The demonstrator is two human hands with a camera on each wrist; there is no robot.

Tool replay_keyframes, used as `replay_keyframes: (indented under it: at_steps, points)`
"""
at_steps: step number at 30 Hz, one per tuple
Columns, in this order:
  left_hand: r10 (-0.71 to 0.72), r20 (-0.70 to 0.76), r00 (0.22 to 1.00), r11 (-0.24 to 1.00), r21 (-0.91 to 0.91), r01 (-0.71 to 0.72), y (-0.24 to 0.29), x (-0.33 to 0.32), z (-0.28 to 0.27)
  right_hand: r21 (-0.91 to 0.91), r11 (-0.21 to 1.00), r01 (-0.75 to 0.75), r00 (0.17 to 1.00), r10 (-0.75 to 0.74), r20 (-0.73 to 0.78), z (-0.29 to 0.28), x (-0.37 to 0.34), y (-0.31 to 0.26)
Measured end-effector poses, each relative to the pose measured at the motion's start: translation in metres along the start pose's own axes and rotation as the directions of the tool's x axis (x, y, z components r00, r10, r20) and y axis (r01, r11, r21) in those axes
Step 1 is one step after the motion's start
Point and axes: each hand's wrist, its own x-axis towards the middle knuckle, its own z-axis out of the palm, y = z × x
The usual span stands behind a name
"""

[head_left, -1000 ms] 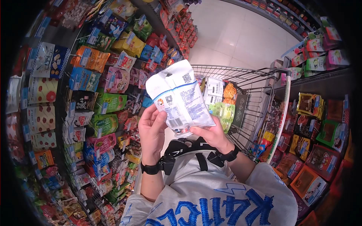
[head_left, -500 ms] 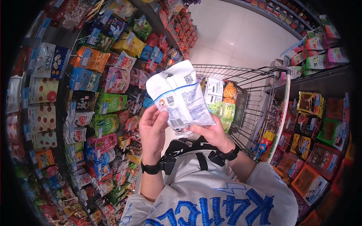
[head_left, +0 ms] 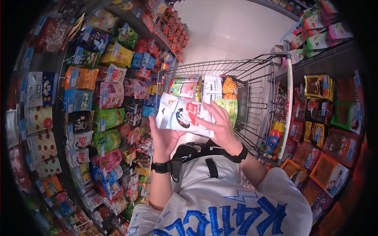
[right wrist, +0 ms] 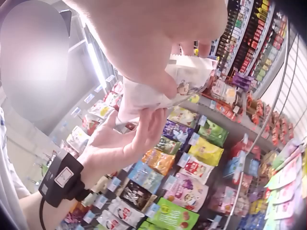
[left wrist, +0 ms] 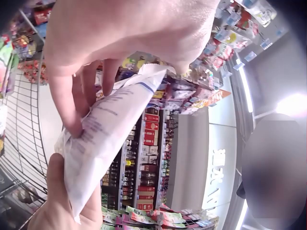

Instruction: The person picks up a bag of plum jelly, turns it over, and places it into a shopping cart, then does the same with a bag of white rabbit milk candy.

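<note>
A white snack package (head_left: 182,118) with a red label and a black-and-white cartoon is held over the cart, its front face up. My right hand (head_left: 223,129) grips its right end, with fingers spread across the face. Beneath its lower left part lies my left hand (head_left: 165,137), palm up, thumb extended beside the bag and some fingers hidden. The left wrist view shows left fingertips (left wrist: 74,127) against the package (left wrist: 108,127). In the right wrist view, the left hand (right wrist: 124,139) supports the bag (right wrist: 144,98) from below and the right thumb (right wrist: 165,88) presses it.
A metal shopping cart (head_left: 252,94) stands ahead, holding several packaged snacks, including a green bag (head_left: 228,108). Racks of hanging snack bags (head_left: 110,118) line the left. More packets fill the shelves (head_left: 315,133) at right. Pale floor (head_left: 220,27) shows beyond the cart.
The package has turned from its printed back to its front and sits lower. My right fingers have moved onto its face, and my left thumb has left it. The view has shifted, showing more cart contents.
</note>
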Motion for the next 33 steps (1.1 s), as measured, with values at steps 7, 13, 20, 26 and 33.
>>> replay_keyframes:
  at_steps: [7,13,20,26,33]
  points:
    - [-0.214,-0.237,0.948,0.975,-0.116,0.191,-0.065,0.041,-0.073,0.457,0.769,-0.447,0.842,0.534,-0.073,0.020,-0.048,0.050]
    - [-0.334,-0.308,0.891,0.943,-0.100,0.318,-0.112,0.073,-0.112,0.712,0.015,-0.702,0.505,0.716,0.483,0.040,-0.090,0.116]
    - [-0.191,-0.459,0.868,0.844,0.374,0.384,-0.168,0.122,-0.140,0.572,0.131,-0.810,0.448,0.767,0.459,0.059,-0.101,0.191]
    - [-0.252,-0.552,0.795,0.679,0.485,0.552,-0.218,0.177,-0.201,0.237,0.304,-0.922,0.357,0.907,0.225,0.077,-0.114,0.268]
    - [-0.277,-0.503,0.819,0.659,0.521,0.543,-0.229,0.227,-0.216,0.161,0.353,-0.922,0.371,0.923,0.098,0.087,-0.115,0.296]
